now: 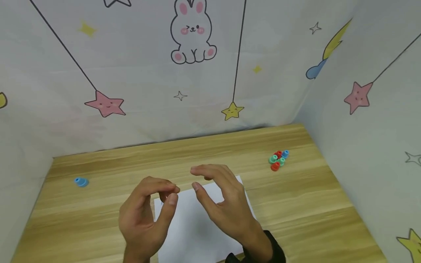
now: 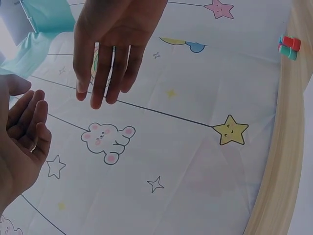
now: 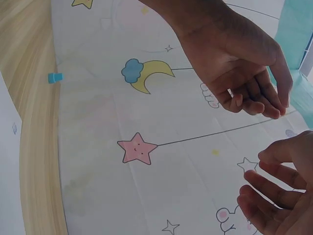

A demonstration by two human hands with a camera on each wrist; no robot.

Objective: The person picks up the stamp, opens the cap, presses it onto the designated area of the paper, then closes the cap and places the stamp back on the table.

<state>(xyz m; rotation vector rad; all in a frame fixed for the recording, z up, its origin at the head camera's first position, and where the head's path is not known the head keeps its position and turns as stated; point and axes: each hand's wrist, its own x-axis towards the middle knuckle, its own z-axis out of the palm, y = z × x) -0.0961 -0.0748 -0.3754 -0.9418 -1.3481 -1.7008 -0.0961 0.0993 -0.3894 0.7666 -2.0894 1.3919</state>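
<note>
Both hands hover over a white sheet of paper on the wooden table, apart from each other. The left hand has its fingers loosely bent and thumb near the fingertips, with nothing visible between them. Facing it, the right hand holds nothing; its fingers are mostly straight, the thumb apart. A small blue stepped plastic peg lies alone to the left, also seen as a blue peg in the right wrist view. To the right sits a cluster of red, green and blue pegs.
The wooden table meets a white cloth wall printed with stars and a rabbit along its back edge. Another white wall borders the right side. A dark sleeve covers the right wrist.
</note>
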